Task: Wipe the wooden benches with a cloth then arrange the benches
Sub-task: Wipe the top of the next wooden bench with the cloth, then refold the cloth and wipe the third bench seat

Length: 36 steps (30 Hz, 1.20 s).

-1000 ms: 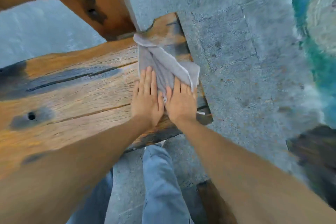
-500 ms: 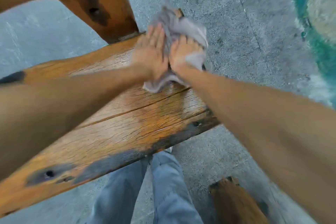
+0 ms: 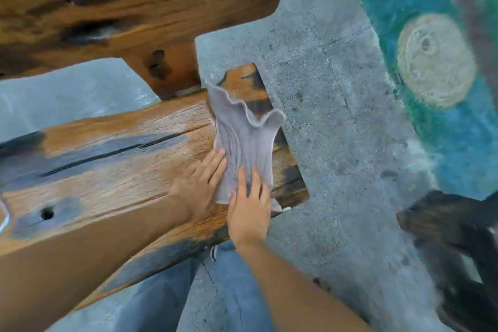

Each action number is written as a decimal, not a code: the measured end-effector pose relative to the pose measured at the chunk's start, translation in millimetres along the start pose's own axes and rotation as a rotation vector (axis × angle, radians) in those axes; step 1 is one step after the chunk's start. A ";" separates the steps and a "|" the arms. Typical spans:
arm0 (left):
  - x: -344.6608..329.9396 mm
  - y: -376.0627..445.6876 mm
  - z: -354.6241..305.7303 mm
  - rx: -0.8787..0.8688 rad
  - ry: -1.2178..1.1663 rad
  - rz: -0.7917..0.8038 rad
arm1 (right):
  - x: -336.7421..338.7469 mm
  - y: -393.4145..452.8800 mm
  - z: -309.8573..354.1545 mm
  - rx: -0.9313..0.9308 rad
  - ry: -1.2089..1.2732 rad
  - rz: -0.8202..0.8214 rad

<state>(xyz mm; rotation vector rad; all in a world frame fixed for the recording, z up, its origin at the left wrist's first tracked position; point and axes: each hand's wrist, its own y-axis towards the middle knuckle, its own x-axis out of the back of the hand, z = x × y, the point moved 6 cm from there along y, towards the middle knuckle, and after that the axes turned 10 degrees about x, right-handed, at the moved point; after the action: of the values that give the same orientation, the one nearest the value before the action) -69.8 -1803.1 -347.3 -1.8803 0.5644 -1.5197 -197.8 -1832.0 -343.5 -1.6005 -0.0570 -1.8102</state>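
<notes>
- A grey cloth (image 3: pixel 244 148) lies stretched along the right end of a wooden bench (image 3: pixel 113 159), its far edge rumpled into waves and its near edge pinned under our hands.
- Our left hand (image 3: pixel 198 186) rests flat, fingers spread wide, with the fingertips on the cloth's left edge and the palm on bare wood. It presses on the cloth but does not grip it.
- Our right hand (image 3: pixel 249 206) lies just beside it, also flat and open, fingers pointing forward over the cloth's near end, heel near the bench's front edge.
- The bench top is worn orange-brown timber with dark stains, a long crack down its middle and a small round hole (image 3: pixel 47 213) toward the left.
- A second wooden surface (image 3: pixel 134 0), possibly a table or another bench, fills the top of the view, with a leg (image 3: pixel 167 67) reaching down behind our bench.
- Below us we see blue jeans (image 3: pixel 215 291) and grey concrete floor (image 3: pixel 336 129); a teal painted patch (image 3: pixel 431 35) lies to the right.
- We judge that we are in the wiping step, working the bench's right end; arranging has not begun.
- The next move probably calls for steady downward pressure from both palms while sliding the cloth, then shifting left to cover the long unwiped stretch.
</notes>
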 end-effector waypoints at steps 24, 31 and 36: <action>33.4 30.2 -176.8 -0.197 0.108 0.029 | 18.8 -80.4 -163.5 -0.390 0.729 -0.149; 43.3 46.6 -323.6 -0.292 -0.182 0.317 | 75.7 -106.8 -276.8 -0.153 0.797 -0.115; 58.2 103.7 -442.3 -0.352 -0.010 0.363 | 83.8 -140.8 -390.3 -0.594 1.153 -0.152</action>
<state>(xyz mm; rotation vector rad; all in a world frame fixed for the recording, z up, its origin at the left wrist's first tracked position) -478.0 -2010.2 -328.1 -1.9020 1.1625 -1.2296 -602.4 -1949.4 -302.7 -0.6383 0.9687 -2.7624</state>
